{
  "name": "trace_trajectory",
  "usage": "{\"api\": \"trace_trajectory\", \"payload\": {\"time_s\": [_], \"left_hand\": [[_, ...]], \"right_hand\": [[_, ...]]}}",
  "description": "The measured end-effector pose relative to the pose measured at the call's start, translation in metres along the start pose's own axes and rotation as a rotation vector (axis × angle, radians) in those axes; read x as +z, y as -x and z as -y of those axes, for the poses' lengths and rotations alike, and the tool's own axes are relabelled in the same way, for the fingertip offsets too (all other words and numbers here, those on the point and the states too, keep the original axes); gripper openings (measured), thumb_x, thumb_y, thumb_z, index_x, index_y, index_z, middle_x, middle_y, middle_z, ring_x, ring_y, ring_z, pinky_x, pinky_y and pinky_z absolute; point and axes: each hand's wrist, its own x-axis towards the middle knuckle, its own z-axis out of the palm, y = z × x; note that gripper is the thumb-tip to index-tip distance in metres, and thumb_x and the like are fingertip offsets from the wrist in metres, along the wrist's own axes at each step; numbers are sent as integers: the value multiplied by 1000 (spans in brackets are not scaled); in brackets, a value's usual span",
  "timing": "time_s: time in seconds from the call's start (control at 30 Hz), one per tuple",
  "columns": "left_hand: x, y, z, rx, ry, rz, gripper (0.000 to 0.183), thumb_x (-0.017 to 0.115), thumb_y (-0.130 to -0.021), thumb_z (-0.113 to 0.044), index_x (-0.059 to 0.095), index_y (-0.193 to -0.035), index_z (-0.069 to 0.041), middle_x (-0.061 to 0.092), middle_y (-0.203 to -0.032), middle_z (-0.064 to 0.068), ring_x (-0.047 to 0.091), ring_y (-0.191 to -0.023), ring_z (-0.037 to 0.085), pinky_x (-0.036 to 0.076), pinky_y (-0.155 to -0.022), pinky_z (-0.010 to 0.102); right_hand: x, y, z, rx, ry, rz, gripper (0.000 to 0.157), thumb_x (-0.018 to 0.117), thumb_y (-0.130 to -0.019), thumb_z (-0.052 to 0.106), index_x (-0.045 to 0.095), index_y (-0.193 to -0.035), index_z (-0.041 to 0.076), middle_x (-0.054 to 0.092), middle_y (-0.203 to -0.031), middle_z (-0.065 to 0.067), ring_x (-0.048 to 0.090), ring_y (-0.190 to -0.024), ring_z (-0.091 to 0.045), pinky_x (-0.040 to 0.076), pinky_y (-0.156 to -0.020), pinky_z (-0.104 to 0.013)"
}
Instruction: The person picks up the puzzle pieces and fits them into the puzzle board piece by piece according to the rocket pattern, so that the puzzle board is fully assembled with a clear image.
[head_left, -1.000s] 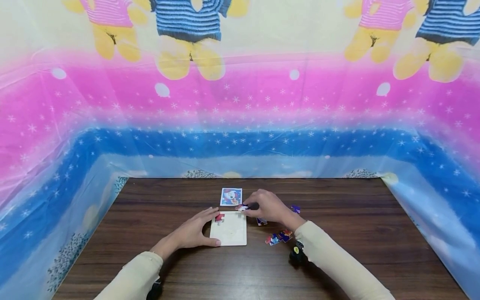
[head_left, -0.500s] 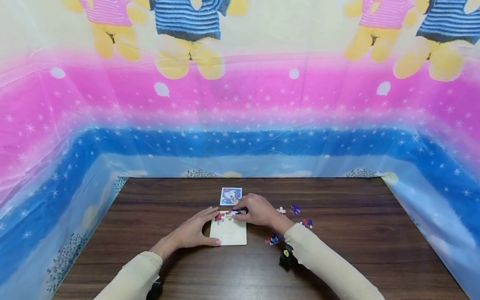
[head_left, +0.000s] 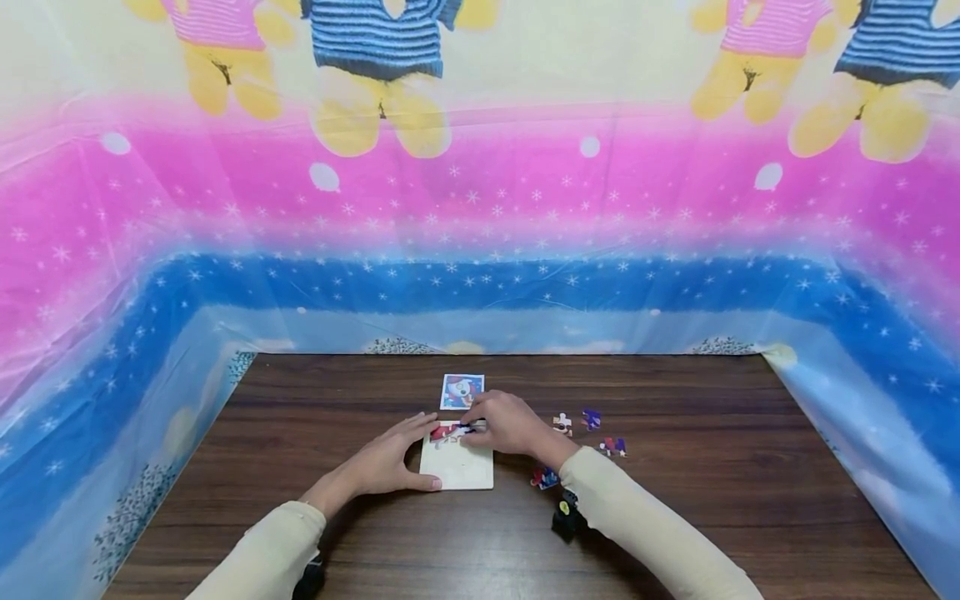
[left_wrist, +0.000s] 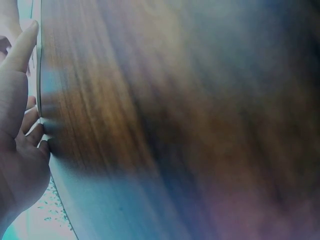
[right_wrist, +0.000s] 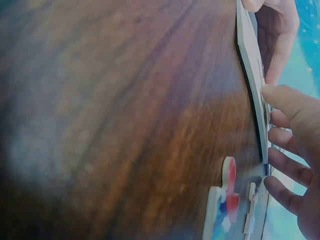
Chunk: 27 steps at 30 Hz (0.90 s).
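Observation:
A white square puzzle board (head_left: pixel 465 472) lies on the table in the head view. My left hand (head_left: pixel 384 461) holds its left side, the thumb at the near corner and the fingers at the far one. A red puzzle piece (head_left: pixel 441 432) sits in the board's far left corner. Beside it, my right hand (head_left: pixel 512 423) pinches a white and dark puzzle piece (head_left: pixel 464 429) low against the board, partly hidden by the fingers. In the right wrist view the thumb and fingers of the right hand (right_wrist: pixel 297 132) are at the board's edge (right_wrist: pixel 254 85).
A picture card (head_left: pixel 462 392) lies just beyond the board. Loose puzzle pieces lie to the right: a white one (head_left: pixel 562 423), a purple one (head_left: pixel 592 419), a red and purple one (head_left: pixel 613 447), and a blue and red one (head_left: pixel 545 477) near the right sleeve.
My right hand has moved left and slightly nearer, bringing its puzzle piece from the board's far right onto the board, beside the red piece. The left hand stays in place.

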Motion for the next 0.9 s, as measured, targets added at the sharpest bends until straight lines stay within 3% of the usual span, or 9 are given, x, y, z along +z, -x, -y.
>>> {"api": "trace_trajectory", "payload": {"time_s": [0.1, 0.27, 0.43, 0.57, 0.9], "left_hand": [[0, 0, 0, 3, -1, 0, 97, 78, -83, -62, 41, -158, -11, 32, -166, 6, 23, -155, 32, 30, -118, 62], [0, 0, 0, 6, -1, 1, 97, 78, -83, -61, 41, -158, -11, 32, -166, 7, 23, -155, 32, 31, -117, 62], [0, 0, 0, 6, -1, -1, 97, 78, -83, -61, 41, -157, -11, 32, -166, 6, 23, -155, 31, 30, -118, 61], [0, 1, 0, 8, 3, -3, 97, 78, -83, -61, 42, -157, -11, 32, -166, 6, 23, -155, 31, 30, -118, 62], [0, 0, -1, 1, 3, 1, 97, 78, -83, -61, 41, -157, -11, 32, -166, 6, 23, -155, 31, 30, -117, 62]], "right_hand": [[0, 0, 1, 9, -7, 10, 34, 75, -93, 40, 79, -116, 15, 70, -129, -8, 57, -133, -29, 47, -109, -44], [-1, 1, 2, 12, -20, 7, 33, 75, -94, 39, 79, -116, 15, 70, -129, -8, 56, -134, -29, 48, -109, -44], [2, -1, 2, -15, -3, -11, 30, 75, -94, 38, 80, -114, 15, 74, -120, -4, 67, -113, -20, 56, -95, -35], [2, -1, 3, -37, 12, -29, 28, 77, -93, 36, 81, -111, 15, 72, -108, -1, 67, -93, -13, 56, -78, -28], [2, -2, 5, -51, 40, -35, 22, 78, -93, 33, 83, -105, 15, 72, -104, 0, 68, -98, -16, 57, -83, -29]]}}
